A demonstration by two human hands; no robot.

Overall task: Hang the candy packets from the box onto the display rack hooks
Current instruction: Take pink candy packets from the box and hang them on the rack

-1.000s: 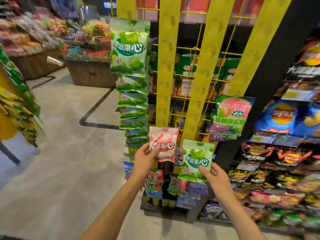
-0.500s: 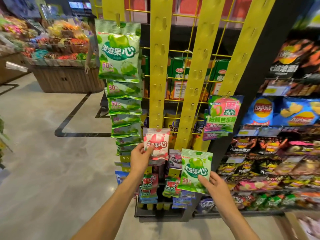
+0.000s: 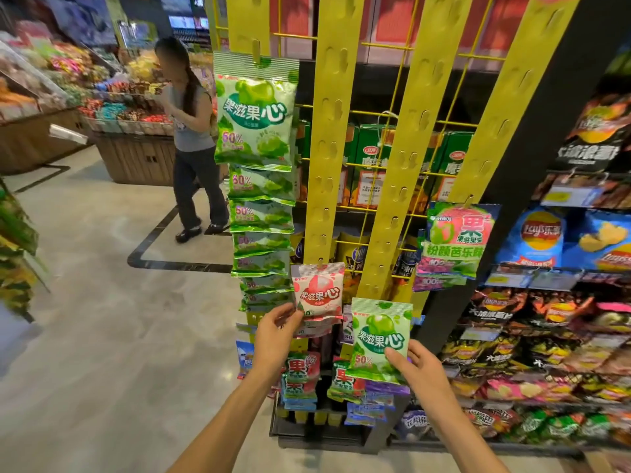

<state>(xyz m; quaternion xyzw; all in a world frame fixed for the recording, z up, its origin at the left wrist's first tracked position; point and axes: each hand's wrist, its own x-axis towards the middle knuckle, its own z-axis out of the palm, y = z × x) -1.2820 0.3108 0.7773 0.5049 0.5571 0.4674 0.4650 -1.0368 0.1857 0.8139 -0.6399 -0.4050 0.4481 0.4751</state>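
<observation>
Pink-white packet (image 3: 319, 291), green packet (image 3: 379, 339), yellow hook strips (image 3: 333, 131).

A red-and-white candy packet (image 3: 318, 292) hangs upright on a yellow strip (image 3: 328, 138); a green packet (image 3: 379, 339) is held just beside it.

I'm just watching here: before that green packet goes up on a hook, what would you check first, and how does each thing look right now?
1. Right hand grips the green packet firmly: ok.
2. Green packet upright, top edge free: ok.
3. Empty hooks on the yellow strip above it: ok.
4. Pink packet seated on its hook: cannot tell; its top sits at the hook.
5. Left hand off the pink packet: not ok, it pinches the lower corner.
6. Hang hole in green packet lined up: cannot tell.
</observation>
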